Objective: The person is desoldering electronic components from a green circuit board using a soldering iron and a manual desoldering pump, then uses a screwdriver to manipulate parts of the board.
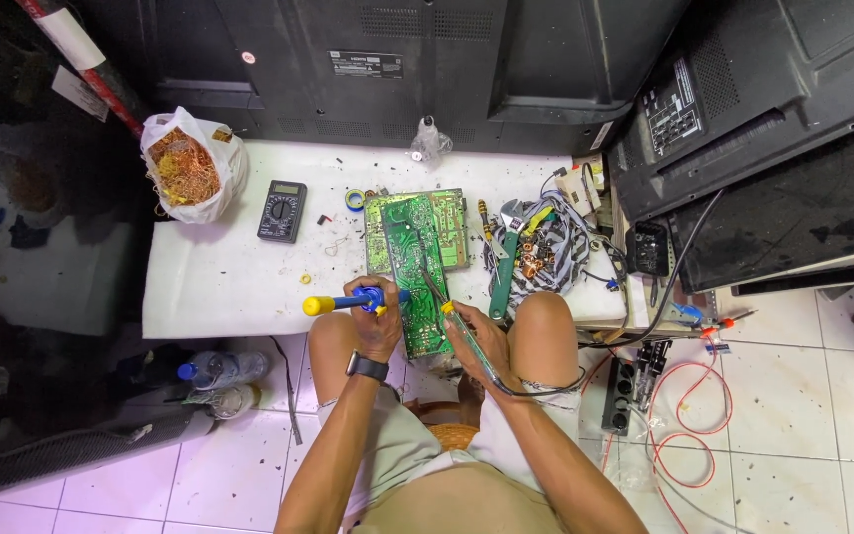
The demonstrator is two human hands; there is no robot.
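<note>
A green circuit board (415, 259) lies tilted on the low white table (219, 277), its near end between my knees. My left hand (376, 324) grips a blue tool with a yellow end (340, 303), a desoldering pump by its look, held sideways against the board's left edge. My right hand (474, 338) holds a thin soldering iron (452, 316) with its tip on the board's lower right part; its cord runs off to the right. A second green board (452, 225) lies under the first.
A black multimeter (282, 211), a white bag of copper wire (190, 168) and a tape roll (355, 199) sit on the table. Tangled grey wires and screwdrivers (536, 247) lie right. Black television backs (763, 109) stand around. A power strip (620, 391), red cable and bottles (217, 369) are on the tiled floor.
</note>
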